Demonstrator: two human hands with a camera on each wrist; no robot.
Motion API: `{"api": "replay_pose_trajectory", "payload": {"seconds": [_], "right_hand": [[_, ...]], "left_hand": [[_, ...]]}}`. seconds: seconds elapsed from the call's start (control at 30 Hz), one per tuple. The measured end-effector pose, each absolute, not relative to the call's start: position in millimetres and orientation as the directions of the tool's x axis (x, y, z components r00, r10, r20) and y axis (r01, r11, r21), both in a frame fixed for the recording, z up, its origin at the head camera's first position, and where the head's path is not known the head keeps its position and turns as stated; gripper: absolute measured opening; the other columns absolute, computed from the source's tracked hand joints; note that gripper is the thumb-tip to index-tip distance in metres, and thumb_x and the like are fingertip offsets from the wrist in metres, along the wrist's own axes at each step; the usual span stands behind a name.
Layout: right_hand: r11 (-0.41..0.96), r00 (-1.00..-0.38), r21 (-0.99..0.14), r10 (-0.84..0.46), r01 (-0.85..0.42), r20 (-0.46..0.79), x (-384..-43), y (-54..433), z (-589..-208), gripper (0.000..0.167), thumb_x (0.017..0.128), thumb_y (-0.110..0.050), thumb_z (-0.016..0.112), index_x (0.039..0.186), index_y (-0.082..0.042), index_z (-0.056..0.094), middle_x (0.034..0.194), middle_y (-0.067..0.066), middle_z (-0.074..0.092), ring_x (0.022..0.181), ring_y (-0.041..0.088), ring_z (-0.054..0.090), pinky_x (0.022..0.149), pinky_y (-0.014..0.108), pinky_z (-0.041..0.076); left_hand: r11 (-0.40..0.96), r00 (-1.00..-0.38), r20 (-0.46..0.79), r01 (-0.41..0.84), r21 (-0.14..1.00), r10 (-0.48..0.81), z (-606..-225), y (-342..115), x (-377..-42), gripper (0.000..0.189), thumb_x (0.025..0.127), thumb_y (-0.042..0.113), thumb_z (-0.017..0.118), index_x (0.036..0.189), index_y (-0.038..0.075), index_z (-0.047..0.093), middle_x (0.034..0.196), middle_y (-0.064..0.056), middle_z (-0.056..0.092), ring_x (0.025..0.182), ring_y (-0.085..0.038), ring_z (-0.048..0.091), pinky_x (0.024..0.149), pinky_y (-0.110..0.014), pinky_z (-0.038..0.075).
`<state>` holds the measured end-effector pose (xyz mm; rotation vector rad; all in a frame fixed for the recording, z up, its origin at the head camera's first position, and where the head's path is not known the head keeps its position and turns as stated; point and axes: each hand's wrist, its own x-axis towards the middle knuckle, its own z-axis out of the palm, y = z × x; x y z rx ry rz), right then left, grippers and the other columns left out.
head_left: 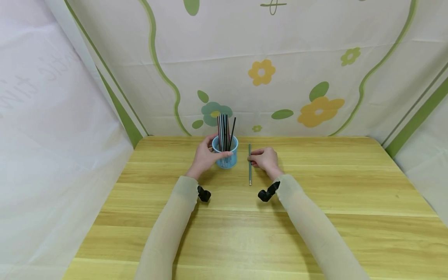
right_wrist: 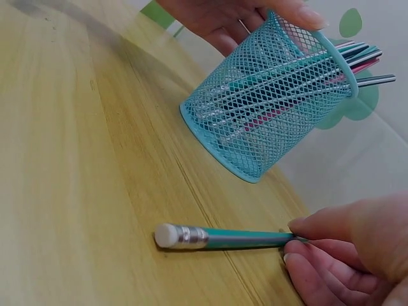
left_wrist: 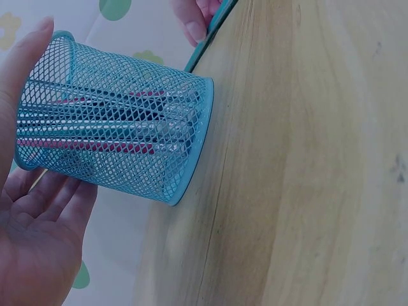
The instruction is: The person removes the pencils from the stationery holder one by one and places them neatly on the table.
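A light-blue mesh pen cup (head_left: 226, 160) stands on the table with several pencils (head_left: 224, 132) upright in it. My left hand (head_left: 205, 156) holds the cup near its rim, thumb across the near side and fingers round the far side. To the right of the cup, a green pencil (head_left: 250, 171) lies on the tabletop, its white eraser end (right_wrist: 168, 235) toward me. My right hand (head_left: 266, 160) pinches that pencil between thumb and fingertips around its middle. In the left wrist view, the cup (left_wrist: 121, 121) shows red and dark pencils through its mesh.
The wooden table (head_left: 231, 233) runs up to a pale cloth backdrop (head_left: 224, 46) printed with flowers and green vines. Another cloth wall (head_left: 52, 136) rises along the left side. Black camera mounts (head_left: 268, 192) sit on both wrists.
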<state>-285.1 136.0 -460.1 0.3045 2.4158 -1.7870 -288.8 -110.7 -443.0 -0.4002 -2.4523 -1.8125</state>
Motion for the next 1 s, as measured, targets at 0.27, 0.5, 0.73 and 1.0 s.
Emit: {"api": "replay_pose_trajectory", "payload": {"seconds": [0.27,0.5,0.73,1.0], "right_hand": [[0.286,-0.975,-0.932,0.075,0.223,-0.210,-283.5,136.5,-459.0,0.028,0.090,-0.008,0.079,0.115,0.003,0.073,0.103,0.017,0.073,0.082,0.024,0.073,0.070,0.028,0.061],[0.282,-0.977,-0.935,0.079,0.214,-0.200,-284.2,136.6,-459.8,0.029,0.089,-0.009,0.080,0.115,0.003,0.074,0.102,0.017,0.074,0.079,0.023,0.073,0.069,0.028,0.061],[0.266,-0.978,-0.941,0.069,0.209,-0.198,-282.9,137.8,-459.1,0.030,0.089,-0.011,0.080,0.115,0.003,0.073,0.101,0.018,0.074,0.077,0.022,0.074,0.068,0.029,0.061],[0.214,-0.974,-0.950,0.066,0.226,-0.217,-283.1,140.1,-460.8,0.030,0.092,-0.014,0.078,0.116,0.003,0.073,0.105,0.018,0.074,0.084,0.025,0.074,0.072,0.030,0.061]], "left_hand": [[0.272,-0.964,0.206,0.246,0.930,0.169,-443.4,-110.6,-289.7,0.084,0.075,0.033,0.094,0.145,0.012,0.051,0.131,-0.004,0.059,0.115,-0.023,0.061,0.095,-0.040,0.053],[0.283,-0.964,0.207,0.248,0.927,0.168,-443.3,-110.7,-290.2,0.085,0.075,0.035,0.093,0.145,0.012,0.051,0.131,-0.003,0.059,0.115,-0.023,0.061,0.095,-0.040,0.054],[0.281,-0.964,0.206,0.247,0.927,0.166,-442.0,-110.8,-289.9,0.085,0.076,0.035,0.093,0.145,0.011,0.050,0.130,-0.004,0.059,0.115,-0.023,0.061,0.095,-0.040,0.054],[0.273,-0.965,0.204,0.244,0.931,0.164,-441.7,-110.3,-288.5,0.084,0.076,0.032,0.093,0.145,0.010,0.051,0.130,-0.003,0.059,0.115,-0.022,0.061,0.096,-0.038,0.053]]}}
